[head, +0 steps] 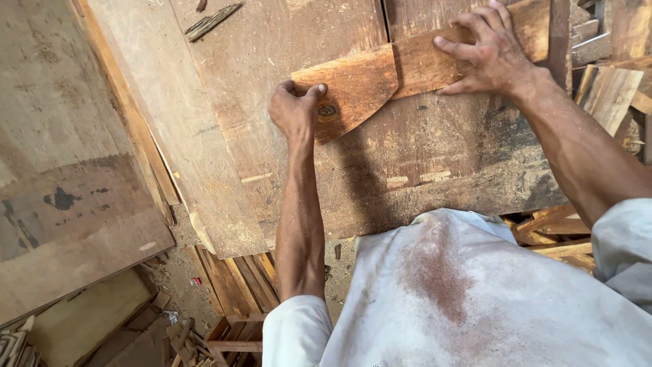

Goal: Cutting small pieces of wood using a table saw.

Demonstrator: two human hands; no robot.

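A worn, dusty plank table (421,170) carries a curved wooden piece (353,85), a flat board (435,58) and splinters (210,20).

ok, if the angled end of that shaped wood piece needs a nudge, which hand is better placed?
Probably the left hand: its fingertips already pinch the edge of the shaped wood piece at the angled end, beside the knot. The right hand lies flat on the far end, pinning it to the workbench.

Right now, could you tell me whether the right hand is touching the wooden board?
Touching. The head view shows the right hand pressed flat, fingers spread, on the wooden board.
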